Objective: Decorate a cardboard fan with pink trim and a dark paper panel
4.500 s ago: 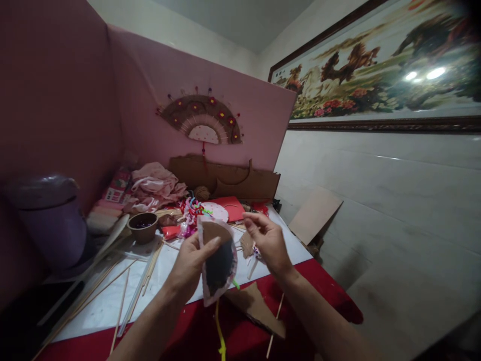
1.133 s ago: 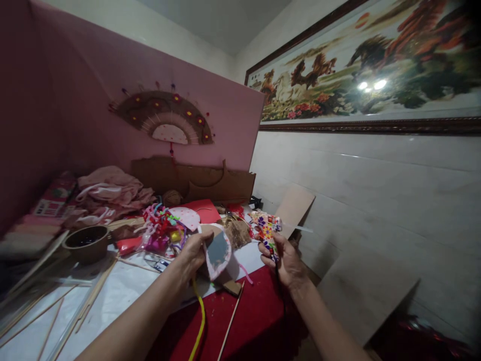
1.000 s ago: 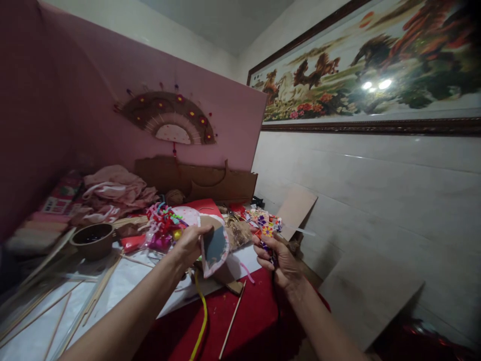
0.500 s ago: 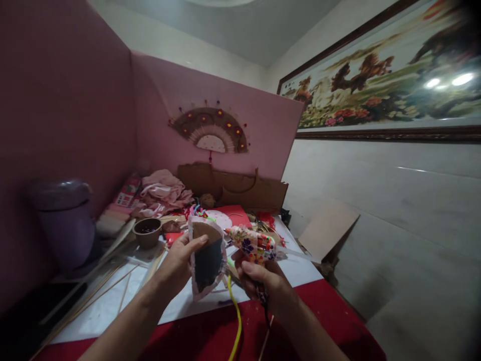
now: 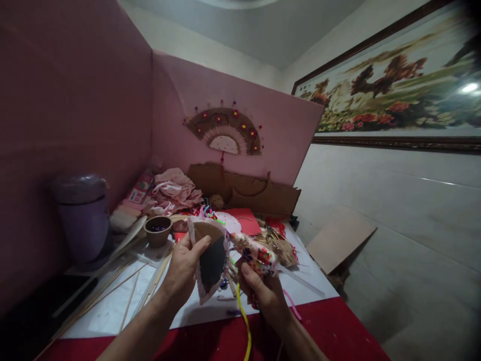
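My left hand [image 5: 187, 263] is closed on a half-round piece of cardboard [image 5: 211, 263], its thumb lying on the brown and dark face. Pale pink cloth is folded over the rim of this piece, which stands upright. In my right hand [image 5: 263, 291] is a glue gun [image 5: 256, 254] covered in a flowered wrap. Its nozzle points left and touches or nearly touches the piece's right edge; I cannot tell which. A clear glue stick [image 5: 302, 281] appears behind the gun. A yellow pipe cleaner [image 5: 243, 321] hangs down between my hands.
A brown cup [image 5: 158, 231] and thin wooden sticks [image 5: 130, 296] lie left on the white-topped table. Behind are crumpled pink cloth [image 5: 176, 190], red paper [image 5: 246, 220] and cut cardboard [image 5: 248, 193]. A decorated fan [image 5: 225, 130] hangs on the pink panel. A lidded purple bin [image 5: 84, 225] stands left.
The camera view has turned a little left, so the scene sits further right. The glue gun's nozzle has tipped and moved along the piece's right edge. Both hands keep their hold.
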### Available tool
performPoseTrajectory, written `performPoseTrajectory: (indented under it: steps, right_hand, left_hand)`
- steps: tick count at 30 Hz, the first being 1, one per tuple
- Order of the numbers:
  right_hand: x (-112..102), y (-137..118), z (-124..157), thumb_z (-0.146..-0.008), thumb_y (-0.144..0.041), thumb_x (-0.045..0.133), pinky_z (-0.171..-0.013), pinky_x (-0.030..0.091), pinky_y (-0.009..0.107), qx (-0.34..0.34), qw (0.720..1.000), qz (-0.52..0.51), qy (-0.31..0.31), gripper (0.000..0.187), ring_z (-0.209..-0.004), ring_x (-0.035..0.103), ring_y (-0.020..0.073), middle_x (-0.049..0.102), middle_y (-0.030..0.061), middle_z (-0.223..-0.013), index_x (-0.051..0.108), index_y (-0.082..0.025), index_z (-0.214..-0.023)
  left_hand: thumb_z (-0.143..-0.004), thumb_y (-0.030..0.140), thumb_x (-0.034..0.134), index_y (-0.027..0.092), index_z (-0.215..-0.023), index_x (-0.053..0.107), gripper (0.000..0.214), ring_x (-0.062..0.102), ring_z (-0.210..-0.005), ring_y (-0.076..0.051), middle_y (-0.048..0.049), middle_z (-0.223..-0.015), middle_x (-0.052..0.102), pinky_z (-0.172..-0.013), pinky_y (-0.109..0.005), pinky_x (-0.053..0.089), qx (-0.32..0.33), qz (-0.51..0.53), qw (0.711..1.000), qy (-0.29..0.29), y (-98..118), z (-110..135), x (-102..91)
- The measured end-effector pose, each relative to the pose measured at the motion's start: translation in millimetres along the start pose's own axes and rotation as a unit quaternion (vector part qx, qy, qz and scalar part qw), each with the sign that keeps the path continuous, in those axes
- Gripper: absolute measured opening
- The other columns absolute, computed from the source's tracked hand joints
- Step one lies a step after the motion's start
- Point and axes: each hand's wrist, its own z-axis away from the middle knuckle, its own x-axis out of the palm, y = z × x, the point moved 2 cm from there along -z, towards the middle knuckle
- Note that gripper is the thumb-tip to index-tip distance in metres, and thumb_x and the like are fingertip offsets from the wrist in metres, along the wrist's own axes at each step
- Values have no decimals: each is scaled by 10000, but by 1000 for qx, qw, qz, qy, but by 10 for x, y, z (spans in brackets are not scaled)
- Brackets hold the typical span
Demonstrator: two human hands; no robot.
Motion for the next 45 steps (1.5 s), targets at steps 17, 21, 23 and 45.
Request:
performPoseTrajectory:
  steps: [17,21,23,45]
  right_hand:
    - [-57,-52,27,-746,-508,614,-341,316,149,113,991,-77,-8,402,-382,440,40,543,-5,-545,611,-107,-723]
    - [-36,-98,25,-727,-524,619,-332,317,152,134,989,-65,-12,408,-361,423,39,521,-21,-509,595,-118,-700]
    - [-28,-120,20,-711,-536,624,-329,313,150,142,988,-63,-14,418,-362,422,40,518,-22,-505,590,-121,-692]
    - [2,-194,45,-656,-517,662,-323,261,178,174,981,-88,-2,388,-333,365,45,476,-48,-452,558,-144,-657]
  left_hand:
    - [-743,304,641,144,-901,640,225,593,-633,-134,-38,-770,688,-616,-238,454,-42,-108,991,-64,-54,99,49]
    - [-739,305,639,150,-872,646,205,576,-607,-128,-25,-733,674,-602,-234,442,-47,-127,987,-88,-74,117,62]
    - [-743,301,632,152,-859,642,189,566,-596,-124,-15,-710,662,-592,-230,436,-51,-134,986,-90,-74,115,63]
    - [-737,324,614,154,-884,605,226,561,-513,-129,-7,-657,644,-480,-223,417,-49,-181,977,-101,-65,137,74]
